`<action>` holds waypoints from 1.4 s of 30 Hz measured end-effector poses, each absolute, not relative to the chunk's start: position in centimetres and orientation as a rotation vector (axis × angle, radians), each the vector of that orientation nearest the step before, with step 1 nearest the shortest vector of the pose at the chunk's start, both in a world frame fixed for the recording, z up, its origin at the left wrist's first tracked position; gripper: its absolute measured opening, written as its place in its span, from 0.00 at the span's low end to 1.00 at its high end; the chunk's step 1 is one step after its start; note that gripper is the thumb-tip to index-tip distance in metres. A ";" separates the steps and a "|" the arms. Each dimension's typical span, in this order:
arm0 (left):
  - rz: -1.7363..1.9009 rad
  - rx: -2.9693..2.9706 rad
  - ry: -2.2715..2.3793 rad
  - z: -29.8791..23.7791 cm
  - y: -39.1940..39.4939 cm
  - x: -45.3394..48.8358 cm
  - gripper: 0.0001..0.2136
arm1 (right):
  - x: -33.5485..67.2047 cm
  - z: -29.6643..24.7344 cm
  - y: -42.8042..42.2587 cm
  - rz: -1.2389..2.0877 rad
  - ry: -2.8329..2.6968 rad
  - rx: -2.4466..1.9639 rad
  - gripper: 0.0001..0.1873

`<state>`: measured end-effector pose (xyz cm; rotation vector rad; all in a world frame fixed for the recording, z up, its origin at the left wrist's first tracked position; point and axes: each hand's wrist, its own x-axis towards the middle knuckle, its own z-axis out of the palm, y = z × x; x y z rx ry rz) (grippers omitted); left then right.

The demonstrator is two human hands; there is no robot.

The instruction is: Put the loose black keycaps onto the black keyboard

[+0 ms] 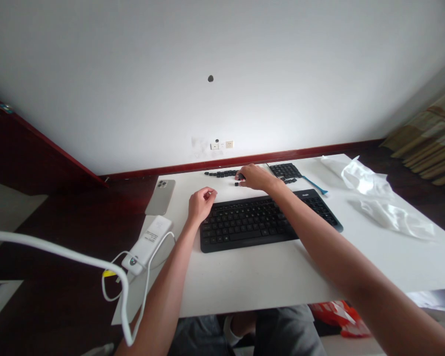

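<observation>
My right hand (256, 177) reaches past the back edge of a black keyboard (244, 236), its fingers closed on a small black keycap (241, 176). Just in front of those fingertips lies another loose keycap (237, 184). A row of black keycaps (222, 174) extends to the left of the hand, and a few more keycaps (291, 181) lie to its right. Curled by the keyboard's back left corner is my left hand (201, 204), thumb and fingers drawn together. What it may hold is hidden.
Behind the keyboard sit a black block of keys (285, 170) and a blue strip-like tool (315, 185). Clear plastic wrapping (371, 183) covers part of the right side. A phone (160, 197) and a white power bank (148, 242) with a cable line the table's left edge.
</observation>
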<state>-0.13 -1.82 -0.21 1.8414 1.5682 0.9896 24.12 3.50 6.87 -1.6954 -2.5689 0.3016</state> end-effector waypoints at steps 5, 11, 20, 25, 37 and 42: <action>0.983 1.850 1.577 -0.2 -1.8 -0.1 0.12 | 23.5 5.8 3.6 0.283 -2.576 -1.763 0.15; 0.990 1.852 1.566 -0.3 -1.8 -0.2 0.13 | 23.5 6.8 3.1 0.281 -2.639 -1.752 0.10; 0.985 1.846 1.564 -0.4 -1.8 -0.2 0.13 | 24.6 11.5 0.8 0.830 -2.758 -1.751 0.08; 0.990 1.847 1.562 -0.4 -1.7 -0.3 0.13 | 23.2 12.1 -0.4 0.947 -2.872 -1.696 0.11; 0.992 1.858 1.549 -0.3 -1.9 -0.2 0.12 | 24.8 10.7 -0.9 1.095 -2.876 -1.426 0.09; 0.997 1.862 1.555 -0.3 -2.0 -0.2 0.12 | 24.7 10.5 -0.9 1.150 -2.884 -1.335 0.08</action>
